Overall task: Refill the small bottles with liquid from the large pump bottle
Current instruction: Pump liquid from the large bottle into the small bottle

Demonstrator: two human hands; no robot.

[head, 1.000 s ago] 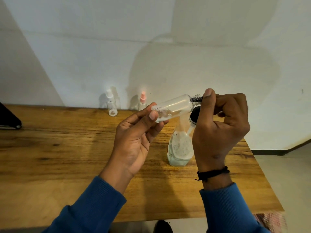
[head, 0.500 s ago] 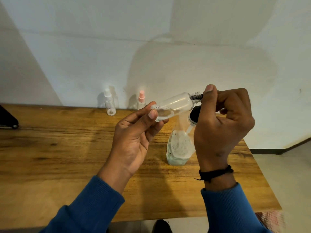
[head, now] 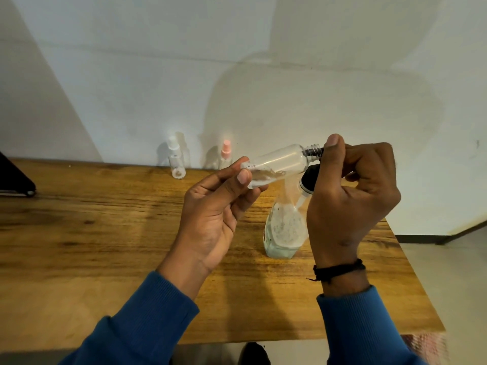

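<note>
Small bottle held at the pump nozzle, above the wooden table (head: 105, 233)

Large pump bottle (head: 286, 227) stands on the table; right hand (head: 350, 196) curls round its black head; left hand (head: 218, 206) pinches the tilted small bottle (head: 279, 164) by its base; since a second ago the right thumb has crept up beside the threaded neck, so filling seems underway.

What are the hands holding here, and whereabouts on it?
The left hand pinches the base end of a small clear bottle, tilted nearly sideways. The right hand grips something at its threaded neck; what exactly is hidden by the fingers.
</note>
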